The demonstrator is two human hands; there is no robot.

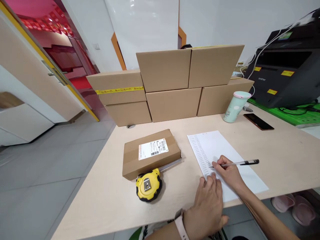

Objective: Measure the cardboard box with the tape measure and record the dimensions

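My right hand (228,173) is closed round a black-capped pen (240,163), whose tip rests on a printed sheet of paper (215,146) on the desk. Flat on the sheet's near left corner lies my left hand (208,206), fingers stretched out, a pale watch strap on the wrist. To the left a small labelled cardboard parcel (150,153) lies on the table. A yellow tape measure (148,185) sits against its near edge, the blade drawn out along the parcel's side.
Several cardboard boxes (172,80) are stacked along the table's far edge. A pale green cup (235,106) and a dark phone (258,121) stand right of them. A black printer (287,73) sits on a green mat at far right. The desk's left edge drops to grey floor.
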